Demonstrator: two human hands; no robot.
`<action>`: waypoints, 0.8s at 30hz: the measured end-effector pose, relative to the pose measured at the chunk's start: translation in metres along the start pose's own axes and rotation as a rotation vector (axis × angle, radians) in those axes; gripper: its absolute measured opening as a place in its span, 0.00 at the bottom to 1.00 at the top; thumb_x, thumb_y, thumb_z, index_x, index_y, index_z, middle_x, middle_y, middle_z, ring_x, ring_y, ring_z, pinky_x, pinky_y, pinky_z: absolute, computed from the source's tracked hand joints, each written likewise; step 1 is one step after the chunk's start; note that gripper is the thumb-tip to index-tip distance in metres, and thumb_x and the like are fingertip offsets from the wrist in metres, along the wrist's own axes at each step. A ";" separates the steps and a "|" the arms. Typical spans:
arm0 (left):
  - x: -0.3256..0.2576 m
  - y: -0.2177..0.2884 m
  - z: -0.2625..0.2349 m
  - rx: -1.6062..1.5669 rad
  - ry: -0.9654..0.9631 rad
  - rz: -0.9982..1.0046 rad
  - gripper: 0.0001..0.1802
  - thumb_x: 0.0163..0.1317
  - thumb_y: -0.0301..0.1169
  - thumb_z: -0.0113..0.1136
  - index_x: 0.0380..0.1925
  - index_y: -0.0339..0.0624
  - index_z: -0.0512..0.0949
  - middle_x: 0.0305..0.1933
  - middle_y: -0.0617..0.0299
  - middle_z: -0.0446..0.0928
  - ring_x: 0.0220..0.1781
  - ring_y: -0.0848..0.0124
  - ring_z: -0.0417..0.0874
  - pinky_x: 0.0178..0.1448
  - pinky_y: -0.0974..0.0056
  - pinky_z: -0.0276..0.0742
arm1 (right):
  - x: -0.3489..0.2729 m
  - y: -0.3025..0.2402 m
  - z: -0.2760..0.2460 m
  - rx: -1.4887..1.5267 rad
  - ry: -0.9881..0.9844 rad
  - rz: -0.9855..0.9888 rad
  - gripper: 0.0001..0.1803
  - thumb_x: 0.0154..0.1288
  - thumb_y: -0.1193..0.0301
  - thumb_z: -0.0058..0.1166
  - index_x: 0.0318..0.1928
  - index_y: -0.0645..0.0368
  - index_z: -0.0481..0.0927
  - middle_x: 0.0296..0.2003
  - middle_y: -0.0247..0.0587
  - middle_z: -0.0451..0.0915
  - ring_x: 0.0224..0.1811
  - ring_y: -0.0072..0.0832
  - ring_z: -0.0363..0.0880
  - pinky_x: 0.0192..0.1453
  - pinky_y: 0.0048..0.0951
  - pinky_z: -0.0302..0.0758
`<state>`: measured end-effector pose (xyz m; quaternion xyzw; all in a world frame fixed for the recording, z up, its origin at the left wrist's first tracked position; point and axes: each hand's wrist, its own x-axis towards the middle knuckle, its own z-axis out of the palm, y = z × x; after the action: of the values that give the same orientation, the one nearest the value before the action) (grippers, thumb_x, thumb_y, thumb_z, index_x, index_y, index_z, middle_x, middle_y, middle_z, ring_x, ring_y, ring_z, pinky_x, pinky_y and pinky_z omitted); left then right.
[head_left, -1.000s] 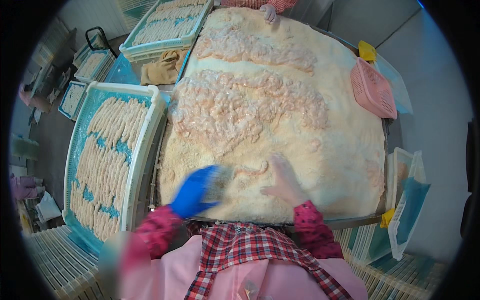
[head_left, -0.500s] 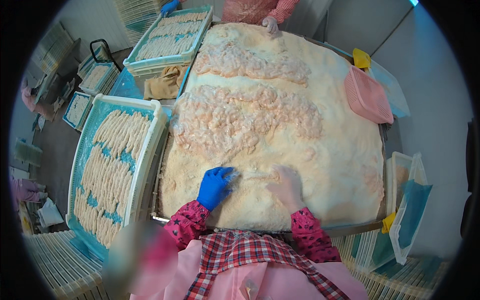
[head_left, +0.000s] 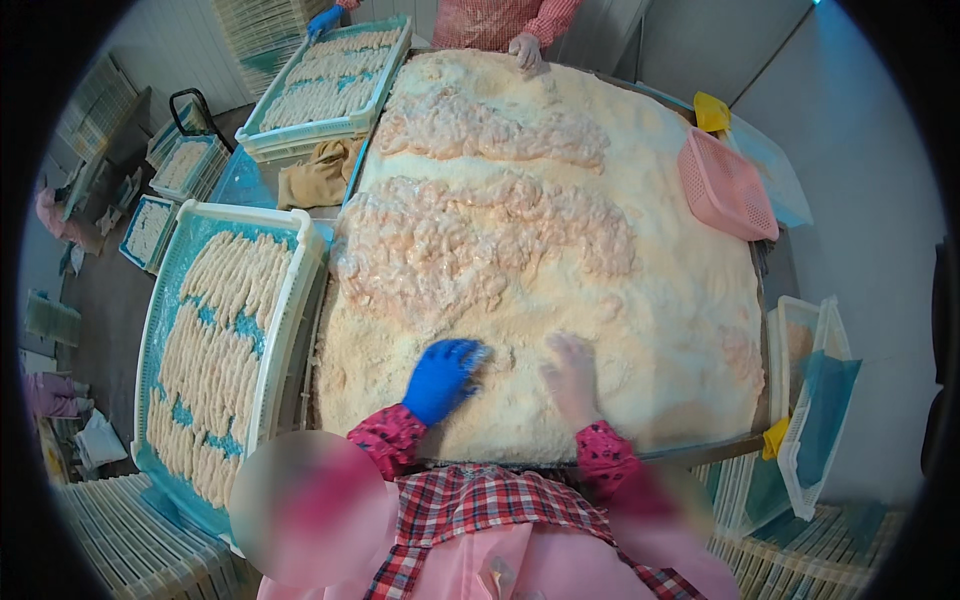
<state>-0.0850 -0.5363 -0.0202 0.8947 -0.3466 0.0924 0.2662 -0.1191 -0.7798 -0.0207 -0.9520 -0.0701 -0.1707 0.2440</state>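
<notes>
My left hand, in a blue glove, reaches over the crumb-covered worktable. Its fingers are bent and apart, their tips dusted pale beside a small lump in the crumbs. To its right is my right hand, in a pale thin glove. Its fingers are spread loosely and blurred by motion, just over or touching the crumbs. No held piece shows in either hand, though the undersides of the fingers are hidden. Beyond my hands lies a wide heap of wet, pinkish raw meat pieces, with a second heap farther off.
At left, a white tray lined in blue holds rows of coated strips; a similar tray stands farther back. A brown cloth lies between them. At right is a pink basket. A co-worker's gloved hand rests at the far edge.
A pale coated strip lay between my fingertips and no longer shows there. My left hand has shifted slightly right; my right hand has turned more upright. The view has shifted a little.
</notes>
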 end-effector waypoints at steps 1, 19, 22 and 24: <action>0.002 0.000 0.016 -0.030 -0.046 0.011 0.22 0.51 0.37 0.60 0.48 0.49 0.74 0.47 0.57 0.74 0.47 0.57 0.74 0.50 0.56 0.70 | 0.000 -0.011 0.007 0.035 -0.067 -0.010 0.15 0.52 0.72 0.52 0.43 0.59 0.76 0.47 0.45 0.74 0.52 0.44 0.70 0.57 0.41 0.65; -0.014 -0.006 0.043 -2.057 -0.098 -1.033 0.15 0.65 0.39 0.51 0.45 0.42 0.75 0.44 0.63 0.76 0.42 0.68 0.77 0.46 0.65 0.73 | 0.042 -0.067 0.013 0.333 0.070 0.040 0.29 0.65 0.61 0.37 0.65 0.54 0.60 0.67 0.47 0.55 0.71 0.44 0.47 0.73 0.46 0.38; -0.024 -0.004 0.042 -1.864 -0.205 -0.852 0.23 0.68 0.41 0.45 0.59 0.45 0.61 0.60 0.60 0.62 0.58 0.68 0.65 0.61 0.62 0.61 | 0.044 -0.100 0.025 0.241 -0.017 -0.277 0.29 0.68 0.57 0.31 0.66 0.56 0.59 0.67 0.50 0.53 0.72 0.45 0.45 0.73 0.47 0.35; -0.018 0.016 0.004 -1.517 -0.194 -0.648 0.31 0.69 0.42 0.40 0.69 0.47 0.49 0.72 0.58 0.48 0.71 0.68 0.54 0.71 0.60 0.49 | 0.048 -0.102 0.027 0.257 0.000 -0.329 0.29 0.69 0.56 0.28 0.66 0.57 0.59 0.67 0.51 0.53 0.72 0.45 0.44 0.72 0.49 0.34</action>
<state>-0.1091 -0.5385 -0.0234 0.5316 -0.0614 -0.3253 0.7796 -0.0884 -0.6751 0.0191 -0.8887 -0.2460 -0.1981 0.3323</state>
